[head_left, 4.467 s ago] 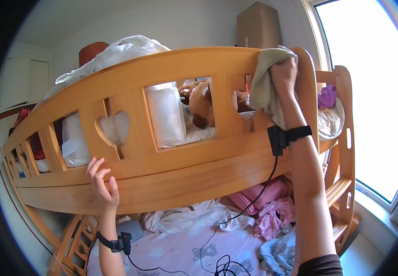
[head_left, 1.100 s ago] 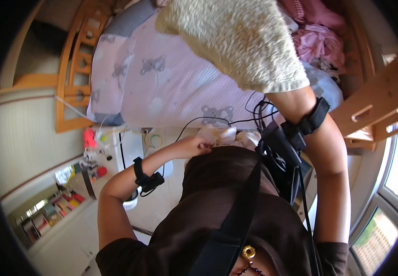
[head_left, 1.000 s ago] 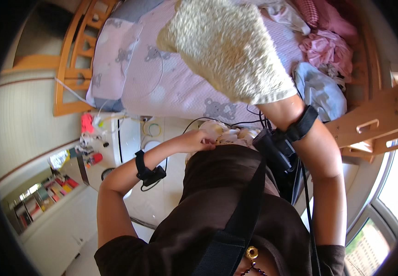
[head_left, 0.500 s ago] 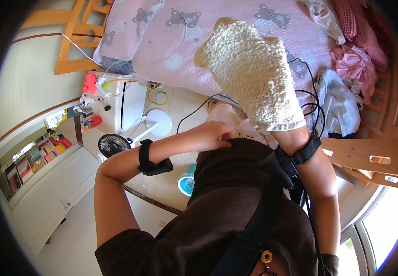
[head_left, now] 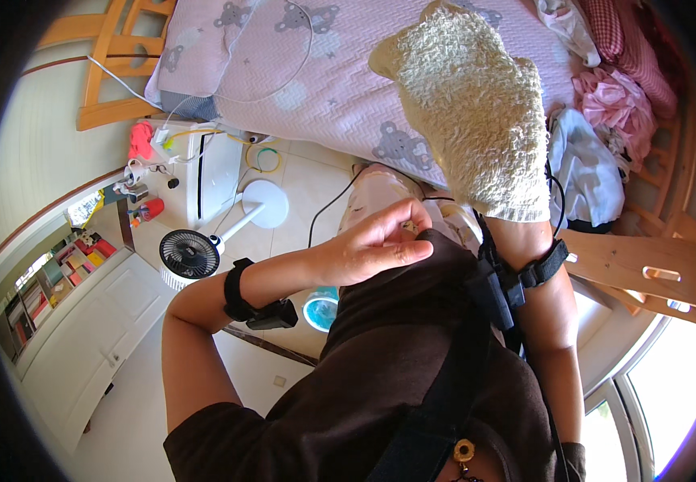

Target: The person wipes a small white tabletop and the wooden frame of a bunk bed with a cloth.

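Note:
A fluffy cream terry mitt (head_left: 476, 120) covers my right hand up to the wrist (head_left: 518, 241). It spreads out over the bed's near edge, with a short lobe pointing left. The fingers inside are hidden. My left hand (head_left: 388, 241) is at the front hem of my dark brown shirt (head_left: 412, 321), near my waist. Its thumb stands apart from the curled fingers, and nothing shows between them. Black straps with small dark boxes are on both forearms.
Ahead lies a bed with a pink bear-print quilt (head_left: 332, 88). Clothes (head_left: 589, 169) are heaped at its right by a wooden rail (head_left: 645, 269). On the left are a white fan (head_left: 191, 253), a white cabinet (head_left: 223, 173) and a turquoise bucket (head_left: 321, 308). A black cable (head_left: 332, 205) crosses the floor.
The mitt on my right hand has moved up and to the right. My left hand has shifted slightly right, and its thumb has come away from the shirt hem.

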`<action>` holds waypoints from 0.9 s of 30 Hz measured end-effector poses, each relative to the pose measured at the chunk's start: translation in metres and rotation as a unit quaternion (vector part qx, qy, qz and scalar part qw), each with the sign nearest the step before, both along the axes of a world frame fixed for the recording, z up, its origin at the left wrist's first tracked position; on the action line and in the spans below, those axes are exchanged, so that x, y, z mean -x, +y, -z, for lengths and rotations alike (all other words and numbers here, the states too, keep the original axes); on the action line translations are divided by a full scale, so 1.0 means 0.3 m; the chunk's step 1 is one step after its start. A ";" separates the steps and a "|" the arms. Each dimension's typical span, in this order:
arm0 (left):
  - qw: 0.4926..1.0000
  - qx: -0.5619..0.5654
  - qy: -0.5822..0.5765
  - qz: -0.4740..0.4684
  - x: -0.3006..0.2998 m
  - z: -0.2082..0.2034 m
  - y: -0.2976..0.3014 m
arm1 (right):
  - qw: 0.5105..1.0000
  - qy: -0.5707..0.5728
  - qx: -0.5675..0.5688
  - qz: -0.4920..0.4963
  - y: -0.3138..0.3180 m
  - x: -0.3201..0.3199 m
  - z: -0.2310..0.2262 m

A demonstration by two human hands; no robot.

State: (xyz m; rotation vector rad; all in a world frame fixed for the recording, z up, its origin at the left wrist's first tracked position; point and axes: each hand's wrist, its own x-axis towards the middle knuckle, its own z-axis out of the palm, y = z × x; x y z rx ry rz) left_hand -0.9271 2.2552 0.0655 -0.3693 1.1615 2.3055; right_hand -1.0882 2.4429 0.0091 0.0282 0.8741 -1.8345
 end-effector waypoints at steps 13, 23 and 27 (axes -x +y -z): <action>0.953 0.222 0.196 -0.067 -0.019 -0.026 0.095 | 1.000 -0.011 0.013 0.016 0.002 -0.022 0.009; 0.896 0.355 0.241 -0.117 0.012 -0.049 0.119 | 0.999 -0.021 0.028 0.029 -0.016 -0.040 0.027; 0.888 0.368 0.243 -0.130 0.018 -0.044 0.124 | 0.998 -0.027 0.030 0.037 -0.026 -0.037 0.035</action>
